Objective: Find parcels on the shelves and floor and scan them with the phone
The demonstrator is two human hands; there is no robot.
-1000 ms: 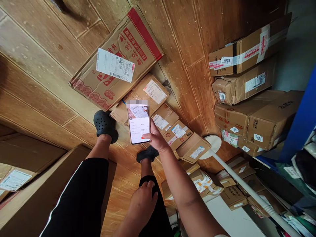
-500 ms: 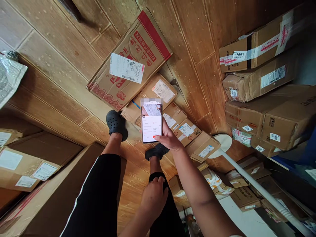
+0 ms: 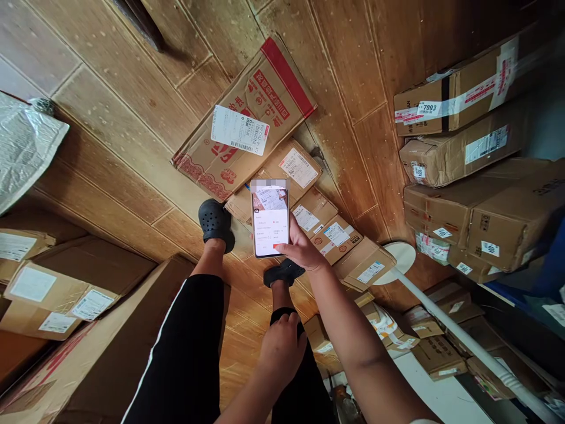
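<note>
Phone: in the right hand, fingers clamped around it, thumb over the lower screen
Left hand: on the right trouser leg, fingers bent; cannot tell whether gripping
Red-printed carton: on the floor, beyond the right fingers

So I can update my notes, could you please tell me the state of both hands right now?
Left hand: on the right leg, palm hidden; open or closed cannot be told.
Right hand: closed, holding the phone.

Phone with illegibly tiny print, silvery wrapping partly beyond left edge.
</note>
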